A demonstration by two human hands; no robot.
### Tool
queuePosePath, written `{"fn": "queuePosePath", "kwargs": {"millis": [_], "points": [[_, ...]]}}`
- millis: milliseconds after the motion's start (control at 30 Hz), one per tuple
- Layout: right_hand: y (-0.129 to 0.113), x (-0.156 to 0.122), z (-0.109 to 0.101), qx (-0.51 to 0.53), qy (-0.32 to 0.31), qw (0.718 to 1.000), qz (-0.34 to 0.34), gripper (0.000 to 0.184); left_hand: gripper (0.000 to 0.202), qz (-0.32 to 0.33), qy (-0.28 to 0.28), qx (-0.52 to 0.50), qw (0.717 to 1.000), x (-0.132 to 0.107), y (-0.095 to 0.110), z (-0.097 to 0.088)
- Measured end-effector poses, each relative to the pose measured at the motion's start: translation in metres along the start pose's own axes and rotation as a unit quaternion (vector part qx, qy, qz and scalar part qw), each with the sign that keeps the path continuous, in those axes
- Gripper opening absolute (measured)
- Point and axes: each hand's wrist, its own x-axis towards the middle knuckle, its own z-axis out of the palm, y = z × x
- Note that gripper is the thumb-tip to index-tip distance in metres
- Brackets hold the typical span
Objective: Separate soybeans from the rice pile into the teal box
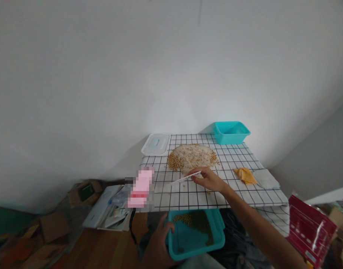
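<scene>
Teal tub holding yellow and dark-green beans, thin white card tilted, loose mixed grain heap just beyond

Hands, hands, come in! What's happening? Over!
Left hand gripping near blue tub. Right hand holding flat white thing. Grain pile just beyond, on table. Yellow cloth off right, clear of hands.

Crumpled yellow cloth laid on right of counter, white cloth set just beside it. Pink item, pixelated, seen at left edge. Magenta bag seen near right. Papers piled left of counter; cardboard box parked farther left, green item held inside.
</scene>
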Motion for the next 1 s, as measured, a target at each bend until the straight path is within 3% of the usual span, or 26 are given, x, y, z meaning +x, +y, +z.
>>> {"fn": "queuePosePath", "kwargs": {"millis": [267,467,1000], "points": [[0.014,0.019,0.021,0.000,-0.042,0.999,0.010,0.022,0.054,0.020,0.006,0.045,0.999,-0.002,-0.004,-0.008],[0.010,0.027,0.027,-0.002,-0.071,0.997,0.013,0.023,0.056,0.003,0.009,0.050,0.999,-0.004,-0.007,-0.006],[0.001,0.027,0.009,0.007,-0.116,0.993,0.006,0.017,0.054,0.008,0.022,0.013,1.000,-0.004,-0.008,-0.007]]}}
